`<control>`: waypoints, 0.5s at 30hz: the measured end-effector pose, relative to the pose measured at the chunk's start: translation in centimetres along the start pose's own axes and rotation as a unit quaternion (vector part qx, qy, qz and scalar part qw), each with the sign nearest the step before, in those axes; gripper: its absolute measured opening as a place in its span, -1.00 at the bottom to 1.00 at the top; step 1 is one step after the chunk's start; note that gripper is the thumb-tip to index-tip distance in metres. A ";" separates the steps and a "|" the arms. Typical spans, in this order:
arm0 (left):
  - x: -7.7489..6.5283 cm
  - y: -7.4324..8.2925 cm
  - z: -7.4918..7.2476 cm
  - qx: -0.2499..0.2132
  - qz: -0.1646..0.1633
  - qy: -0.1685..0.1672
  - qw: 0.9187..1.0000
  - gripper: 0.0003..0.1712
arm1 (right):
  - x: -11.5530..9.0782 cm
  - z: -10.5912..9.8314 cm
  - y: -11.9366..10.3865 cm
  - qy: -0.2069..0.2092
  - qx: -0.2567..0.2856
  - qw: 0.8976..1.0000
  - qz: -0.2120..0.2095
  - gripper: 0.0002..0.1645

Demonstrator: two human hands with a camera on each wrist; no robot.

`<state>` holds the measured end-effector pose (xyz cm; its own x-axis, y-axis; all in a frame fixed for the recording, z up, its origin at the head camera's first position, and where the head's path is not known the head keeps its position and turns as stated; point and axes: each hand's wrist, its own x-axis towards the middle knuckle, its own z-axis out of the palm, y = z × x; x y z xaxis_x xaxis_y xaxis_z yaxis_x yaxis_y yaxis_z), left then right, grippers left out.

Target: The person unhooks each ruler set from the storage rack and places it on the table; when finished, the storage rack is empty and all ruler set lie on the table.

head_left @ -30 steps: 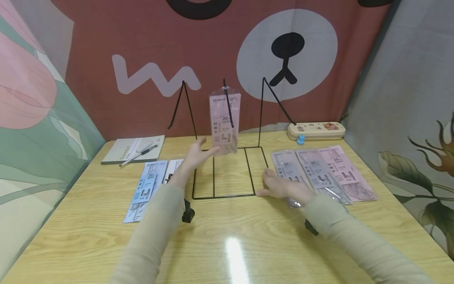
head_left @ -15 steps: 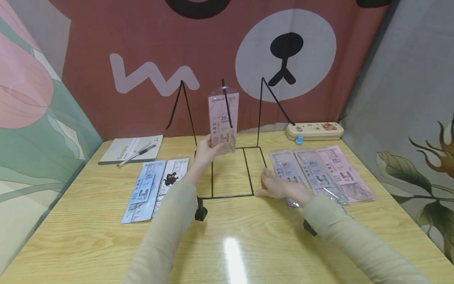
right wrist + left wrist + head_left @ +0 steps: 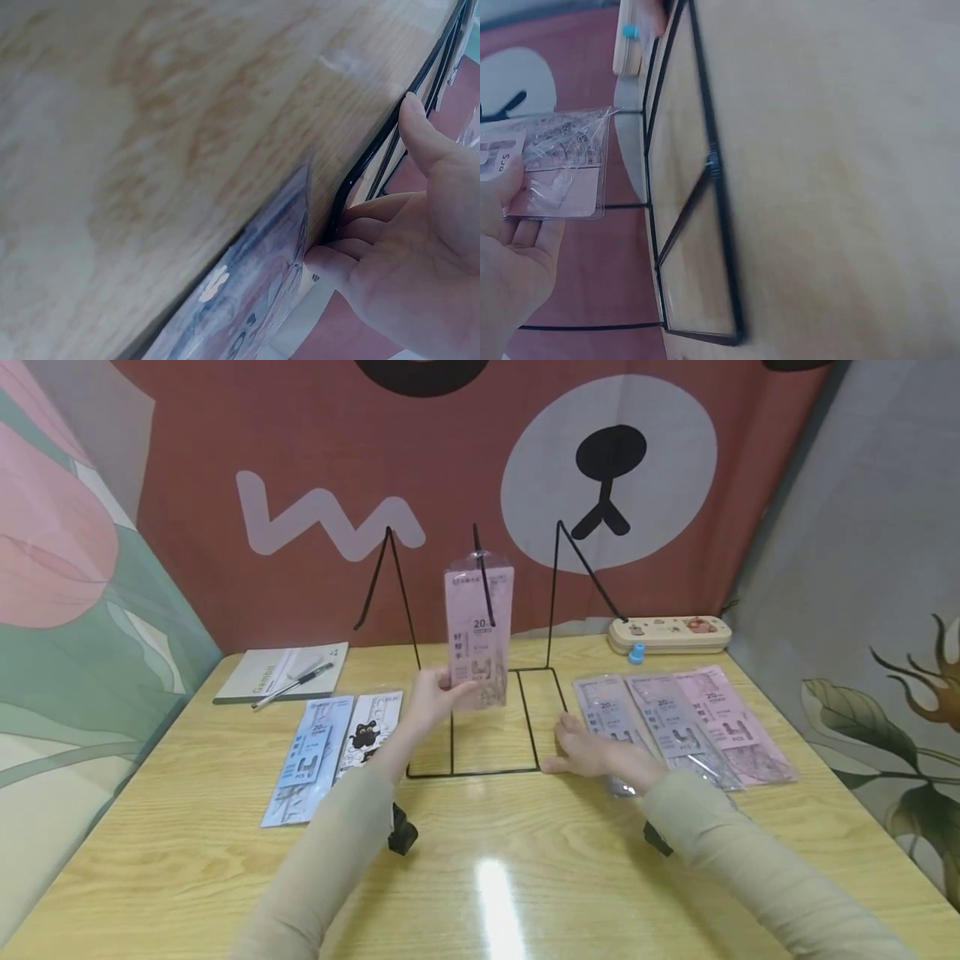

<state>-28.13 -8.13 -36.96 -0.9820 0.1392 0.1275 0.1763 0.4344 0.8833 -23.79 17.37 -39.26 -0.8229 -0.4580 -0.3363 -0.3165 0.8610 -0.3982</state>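
Note:
A pink ruler-set packet [image 3: 480,610] in clear plastic is upright at the middle hook [image 3: 483,589] of a black wire rack [image 3: 472,774]. The hook's sloping wire passes in front of its upper part. My left hand [image 3: 435,695] pinches the packet's lower left part, thumb in front and fingers behind, also plain in the left wrist view. My right hand [image 3: 588,752] holds the front right corner of the rack's base. In the right wrist view, its thumb [image 3: 416,124] touches the front bar and its other fingers lie curled at the side bar.
To the right lie two greyish ruler packets [image 3: 663,714] and a pink one [image 3: 723,710]. A blue packet [image 3: 303,760] and a cat-print packet [image 3: 367,727] lie left. Behind are a notebook [image 3: 251,672] with a pen [image 3: 292,685], a pencil case [image 3: 675,631] and a small blue item [image 3: 636,653].
My left hand has reached the hanging packet and gripped its lower end. The packet now sits slightly lower and nearer to me. My right hand has stayed at the rack's corner.

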 end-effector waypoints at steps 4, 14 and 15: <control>-1.8 -0.1 -0.2 0.003 -0.001 -0.019 1.000 -0.70 | -0.1 -0.2 -0.1 0.001 -0.002 1.000 0.001 0.04; -6.5 -0.1 -0.5 -0.045 0.034 -0.079 0.995 -0.70 | -0.2 -0.2 -0.3 0.000 0.001 1.000 0.000 0.04; -7.0 -0.2 -0.7 -0.048 0.043 -0.084 0.994 -0.70 | -0.2 -0.2 -0.3 0.000 0.000 1.000 -0.001 0.04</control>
<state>-21.37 -9.79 -37.76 -0.9366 0.3235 0.1346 0.2446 0.3285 0.9123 -23.63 17.25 -38.93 -0.8226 -0.4593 -0.3351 -0.3175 0.8600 -0.3994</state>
